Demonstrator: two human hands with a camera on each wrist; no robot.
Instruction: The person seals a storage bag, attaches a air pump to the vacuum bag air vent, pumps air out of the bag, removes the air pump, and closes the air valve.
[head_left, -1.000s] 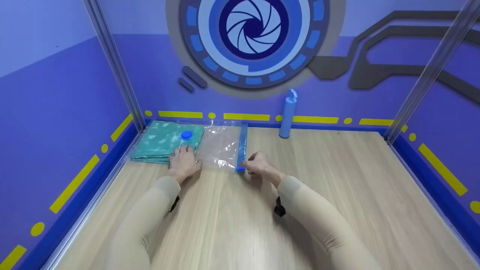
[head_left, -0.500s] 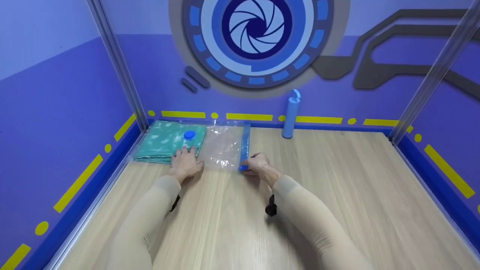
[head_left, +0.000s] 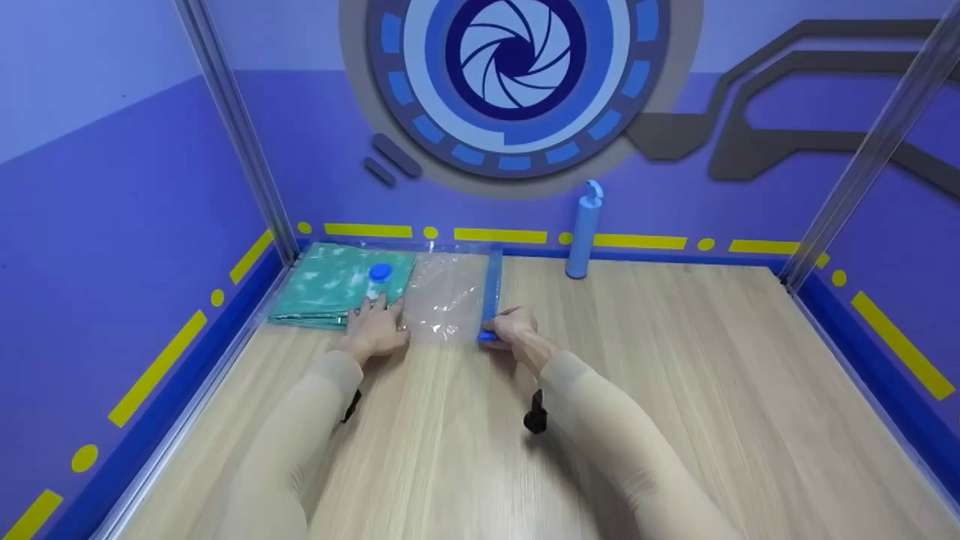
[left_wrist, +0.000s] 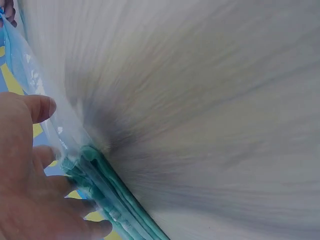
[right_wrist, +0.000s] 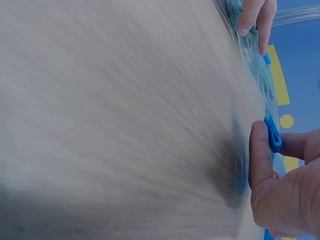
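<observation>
Clear zip bag (head_left: 446, 292) laid flat on tabletop (head_left: 427, 442), folded green cloth (head_left: 326, 274) enclosed. Blue hand pump (head_left: 583, 238) stood upright, right of bag. Near edge touched by spread left hand (head_left: 373, 330); blue slider (head_left: 487, 337), near right corner, pinched by right hand (head_left: 517, 328).

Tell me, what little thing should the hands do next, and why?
Probably the right hand should slide the blue slider along the blue zip strip toward its far end: it pinches the slider at the near end, while the left hand rests on the clear plastic bag.
</observation>
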